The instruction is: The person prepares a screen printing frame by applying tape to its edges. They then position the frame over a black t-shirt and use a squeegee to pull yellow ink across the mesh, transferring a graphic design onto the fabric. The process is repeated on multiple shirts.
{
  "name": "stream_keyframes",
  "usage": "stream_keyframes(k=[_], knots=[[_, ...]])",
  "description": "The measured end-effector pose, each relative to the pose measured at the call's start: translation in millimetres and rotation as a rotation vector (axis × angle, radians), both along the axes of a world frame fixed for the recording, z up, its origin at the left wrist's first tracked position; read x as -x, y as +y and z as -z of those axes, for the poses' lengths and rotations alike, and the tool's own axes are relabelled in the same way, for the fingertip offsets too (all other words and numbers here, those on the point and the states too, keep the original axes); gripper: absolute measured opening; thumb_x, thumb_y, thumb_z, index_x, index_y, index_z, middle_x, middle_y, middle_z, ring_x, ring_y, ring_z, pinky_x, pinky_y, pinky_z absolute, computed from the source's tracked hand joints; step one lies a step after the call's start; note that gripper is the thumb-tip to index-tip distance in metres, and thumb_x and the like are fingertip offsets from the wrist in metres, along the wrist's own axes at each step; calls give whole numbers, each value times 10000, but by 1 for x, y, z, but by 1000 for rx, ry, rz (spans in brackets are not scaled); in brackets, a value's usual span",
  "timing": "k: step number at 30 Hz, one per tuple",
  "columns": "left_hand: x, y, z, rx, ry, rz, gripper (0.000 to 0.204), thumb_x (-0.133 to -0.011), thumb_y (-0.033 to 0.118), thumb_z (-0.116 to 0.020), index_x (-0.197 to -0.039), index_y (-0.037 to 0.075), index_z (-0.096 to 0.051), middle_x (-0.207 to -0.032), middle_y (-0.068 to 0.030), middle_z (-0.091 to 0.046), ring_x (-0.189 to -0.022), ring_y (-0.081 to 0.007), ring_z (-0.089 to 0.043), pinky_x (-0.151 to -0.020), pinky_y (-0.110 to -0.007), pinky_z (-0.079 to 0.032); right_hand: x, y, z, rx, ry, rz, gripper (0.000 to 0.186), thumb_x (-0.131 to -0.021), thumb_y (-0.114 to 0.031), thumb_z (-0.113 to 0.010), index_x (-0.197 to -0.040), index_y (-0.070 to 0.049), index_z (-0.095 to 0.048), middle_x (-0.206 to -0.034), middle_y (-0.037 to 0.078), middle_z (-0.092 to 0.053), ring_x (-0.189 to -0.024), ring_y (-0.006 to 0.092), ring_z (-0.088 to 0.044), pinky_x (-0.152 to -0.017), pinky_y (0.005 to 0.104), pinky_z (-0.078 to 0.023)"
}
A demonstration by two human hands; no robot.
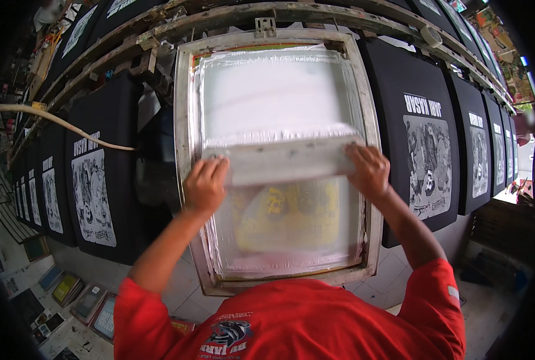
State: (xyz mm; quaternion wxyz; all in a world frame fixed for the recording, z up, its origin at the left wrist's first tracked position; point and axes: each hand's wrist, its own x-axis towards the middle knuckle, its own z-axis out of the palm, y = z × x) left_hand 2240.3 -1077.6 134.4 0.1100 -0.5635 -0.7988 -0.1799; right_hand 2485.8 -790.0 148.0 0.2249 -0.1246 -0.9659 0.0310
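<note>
A wide grey squeegee (288, 162) lies across the middle of a framed printing screen (372, 240). Its left end is gripped by my left hand (206, 183), fingers curled over the top edge. My right hand (368, 168) is closed round the other end, slightly farther from me. White ink (273, 93) covers the mesh beyond the squeegee, with a thick ridge along its far side. On the near half, a yellowish stencil picture (288, 219) shows through the mesh. Whatever lies beneath the screen is hidden.
Black printed shirts (428, 144) on boards stand in a row to the right, and more black shirts (93, 168) to the left. A pale cable (63, 123) hangs at the left. Wooden rails (219, 18) run along the back. Several flat frames (90, 300) lie on the floor, lower left.
</note>
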Motion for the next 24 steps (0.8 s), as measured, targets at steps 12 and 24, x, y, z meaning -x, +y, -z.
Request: stream_keyframes(k=[12,24], knots=[[164,138,-57,275,-167,-64,251,-707,209,-759,-920,101,-680,-849,-163,-691,-826,-356,-673,-729,-449,-536,160,128,-60,47,-426,113,389,-711,-310,-756,-1044,-119,-691,-920,124,-703,-873,313,-676,-775,407,-539],[-65,-62,-115,184,-142,21,340,-645,49,-721,-981,91,-686,-929,-103,-690,-869,-307,-649,-733,-412,-534,-80,-64,-108,207,-238,81,233,-662,-148,-754,-884,-95,-703,-841,98,-688,-787,311,-661,-691,428,-538]])
